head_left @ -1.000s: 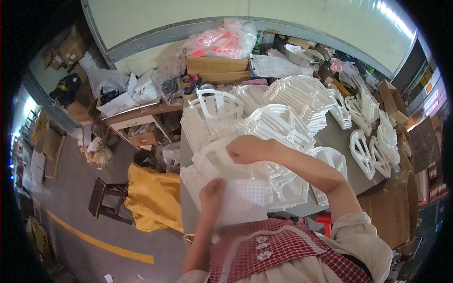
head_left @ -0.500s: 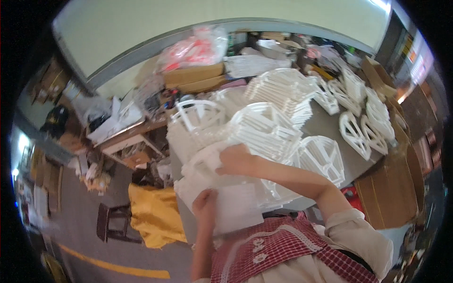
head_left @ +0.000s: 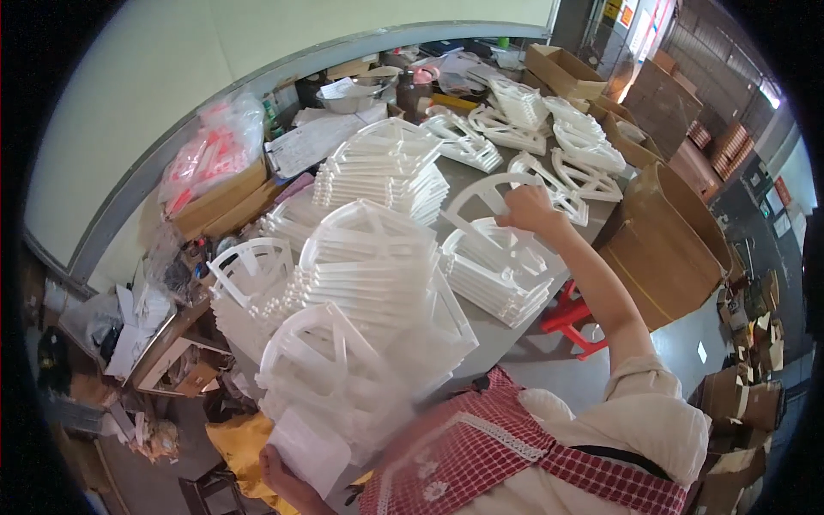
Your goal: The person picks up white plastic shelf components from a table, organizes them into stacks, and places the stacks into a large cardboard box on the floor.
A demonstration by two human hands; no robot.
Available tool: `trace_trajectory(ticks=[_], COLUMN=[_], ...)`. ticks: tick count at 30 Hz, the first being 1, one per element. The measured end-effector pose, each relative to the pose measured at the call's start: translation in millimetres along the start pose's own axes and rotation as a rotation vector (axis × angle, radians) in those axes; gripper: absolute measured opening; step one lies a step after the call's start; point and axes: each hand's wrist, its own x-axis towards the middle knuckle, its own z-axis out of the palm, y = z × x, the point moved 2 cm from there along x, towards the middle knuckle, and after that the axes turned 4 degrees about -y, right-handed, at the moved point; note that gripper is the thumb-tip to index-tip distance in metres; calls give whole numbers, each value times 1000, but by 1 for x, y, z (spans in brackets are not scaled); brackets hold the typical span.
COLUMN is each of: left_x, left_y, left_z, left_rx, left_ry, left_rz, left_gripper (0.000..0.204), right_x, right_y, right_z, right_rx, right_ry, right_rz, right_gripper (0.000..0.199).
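My right hand point(head_left: 528, 209) is closed on the edge of a white fan-shaped plastic frame point(head_left: 470, 202), lifted and tilted over a short stack of similar frames point(head_left: 498, 279) at the table's right. Down at the near left corner, my left hand point(head_left: 281, 479) grips a thin white sheet point(head_left: 311, 453) by its edge; its fingers are partly hidden beneath. Beside that sheet lies a pile of frames with cloudy translucent sheets point(head_left: 369, 386) over it. A tall stack of frames point(head_left: 365, 262) rises behind, and another stack point(head_left: 382, 167) stands farther back.
Loose frames point(head_left: 592, 176) lie at the far right, near a large open cardboard box point(head_left: 665, 249). A red stool point(head_left: 573, 319) stands below the table's right edge. Pink-and-clear bags point(head_left: 215, 150) sit on a carton point(head_left: 225, 202) at the back left. A yellow cloth point(head_left: 245, 446) hangs low on the left.
The view has swung right. My right hand has moved from the white sheets at the near left to the right-hand stack and now holds a frame. My left hand still holds a sheet.
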Motion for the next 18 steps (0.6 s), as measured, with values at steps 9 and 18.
trace_trajectory(ticks=[9,18], left_x=[8,3], left_y=[20,5], left_z=[27,24], left_rx=[-64,79], left_ry=[-173,-154], left_rz=[96,73], left_gripper=[19,12], right_x=[16,1], right_y=[-22,-215], right_z=[77,-43], right_rx=[-76,883], right_ry=[-292,-80], right_rz=[-135,-956], right_gripper=[56,18])
